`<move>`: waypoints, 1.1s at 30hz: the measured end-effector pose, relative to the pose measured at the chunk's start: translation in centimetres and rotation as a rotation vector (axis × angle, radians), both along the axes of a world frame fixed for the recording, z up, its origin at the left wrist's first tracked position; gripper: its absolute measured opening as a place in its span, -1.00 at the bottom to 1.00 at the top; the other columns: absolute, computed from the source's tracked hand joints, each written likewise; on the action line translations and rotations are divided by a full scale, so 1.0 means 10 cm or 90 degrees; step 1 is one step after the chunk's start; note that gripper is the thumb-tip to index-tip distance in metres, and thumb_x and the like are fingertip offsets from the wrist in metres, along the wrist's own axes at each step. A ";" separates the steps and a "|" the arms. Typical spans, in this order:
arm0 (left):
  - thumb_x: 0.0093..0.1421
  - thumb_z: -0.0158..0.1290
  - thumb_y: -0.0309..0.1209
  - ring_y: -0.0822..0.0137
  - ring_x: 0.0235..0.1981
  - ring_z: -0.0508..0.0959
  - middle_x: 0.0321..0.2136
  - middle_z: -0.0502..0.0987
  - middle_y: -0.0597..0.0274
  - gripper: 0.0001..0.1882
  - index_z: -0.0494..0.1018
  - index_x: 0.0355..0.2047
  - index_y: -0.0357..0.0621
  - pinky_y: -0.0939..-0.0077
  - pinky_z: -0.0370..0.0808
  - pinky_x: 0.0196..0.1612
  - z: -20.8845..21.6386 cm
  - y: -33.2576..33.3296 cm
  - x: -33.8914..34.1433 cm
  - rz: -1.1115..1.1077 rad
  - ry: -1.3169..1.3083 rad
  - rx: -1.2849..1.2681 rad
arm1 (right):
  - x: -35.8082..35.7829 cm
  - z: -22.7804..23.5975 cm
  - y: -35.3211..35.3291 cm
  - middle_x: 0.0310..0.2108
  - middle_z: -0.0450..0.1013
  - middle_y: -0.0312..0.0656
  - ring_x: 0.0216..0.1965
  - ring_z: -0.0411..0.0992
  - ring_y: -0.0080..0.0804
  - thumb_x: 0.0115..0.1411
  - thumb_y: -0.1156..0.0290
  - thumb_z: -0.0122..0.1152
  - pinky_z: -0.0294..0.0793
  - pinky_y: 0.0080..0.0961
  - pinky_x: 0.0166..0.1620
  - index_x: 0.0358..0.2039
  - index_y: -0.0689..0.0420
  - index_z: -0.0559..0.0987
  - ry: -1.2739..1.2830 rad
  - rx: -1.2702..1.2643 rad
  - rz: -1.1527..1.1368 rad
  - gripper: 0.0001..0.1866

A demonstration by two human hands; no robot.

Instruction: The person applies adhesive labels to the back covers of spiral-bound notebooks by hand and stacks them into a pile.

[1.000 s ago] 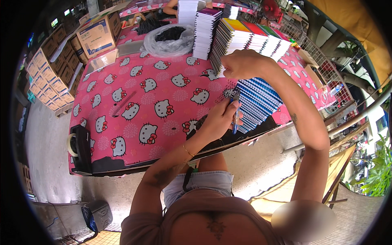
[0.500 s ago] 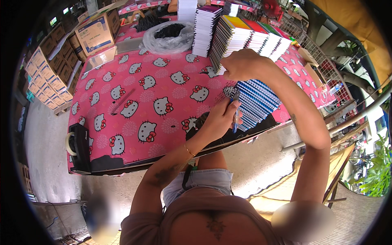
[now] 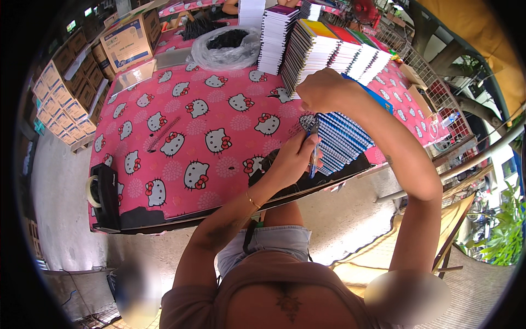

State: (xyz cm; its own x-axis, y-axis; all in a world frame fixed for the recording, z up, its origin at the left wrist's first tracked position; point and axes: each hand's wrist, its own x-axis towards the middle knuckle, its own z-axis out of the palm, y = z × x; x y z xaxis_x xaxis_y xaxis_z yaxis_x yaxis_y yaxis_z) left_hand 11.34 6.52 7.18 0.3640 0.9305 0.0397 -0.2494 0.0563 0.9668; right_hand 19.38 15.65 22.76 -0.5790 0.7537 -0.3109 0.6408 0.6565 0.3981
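A stack of blue spiral-bound notebooks (image 3: 345,143) lies near the table's front edge, its coil spines side on. My left hand (image 3: 298,154) is closed around a blue-handled hand tool, probably pliers (image 3: 314,160), held at the left end of the spines. Just above, my right hand (image 3: 327,90) is curled into a fist by the top of the stack. What its fingers grip is hidden. A blue cover (image 3: 378,97) shows beyond my right forearm. Small dark wire clippings (image 3: 308,122) lie beside the tool's tip.
Tall stacks of spiral notebooks (image 3: 272,44) and yellow-topped ones (image 3: 307,52) stand behind my hands. A plastic bag of black coils (image 3: 219,54) sits at the back. One loose coil (image 3: 165,133) lies mid-table; a tape dispenser (image 3: 107,197) stands at the left corner. Cartons (image 3: 131,44) are piled left.
The blue cover now shows beyond my right forearm, where it was not visible before. Both hands stay almost in place, the left still holding the tool.
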 end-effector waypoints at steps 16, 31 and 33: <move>0.43 -0.21 -0.13 0.28 -0.43 0.63 -0.42 0.52 0.11 -0.59 0.31 -0.09 -0.30 0.42 0.61 -0.42 -0.07 -0.07 -0.01 0.003 0.021 -0.012 | 0.00 -0.17 0.03 -0.37 0.59 -0.02 -0.24 0.57 -0.06 0.09 0.20 0.26 0.53 -0.20 -0.19 -0.36 0.17 0.65 -0.020 0.007 0.010 -0.72; 0.41 -0.19 -0.10 0.21 -0.39 0.65 -0.33 0.54 0.04 -0.54 0.31 -0.05 -0.33 0.36 0.62 -0.39 -0.24 0.04 0.02 0.023 -0.005 -0.062 | -0.17 -0.29 -0.05 -0.35 0.61 -0.26 -0.26 0.59 -0.31 0.03 0.39 0.27 0.53 -0.36 -0.31 -0.35 0.01 0.70 -0.130 0.041 0.060 -0.85; 0.41 -0.20 -0.11 0.25 -0.45 0.63 -0.37 0.52 0.08 -0.56 0.32 -0.06 -0.32 0.41 0.61 -0.43 -0.27 0.08 0.02 0.034 -0.004 -0.054 | -0.23 -0.30 -0.07 -0.33 0.61 -0.27 -0.24 0.59 -0.32 0.04 0.39 0.26 0.53 -0.37 -0.30 -0.34 0.01 0.70 -0.149 0.042 0.050 -0.84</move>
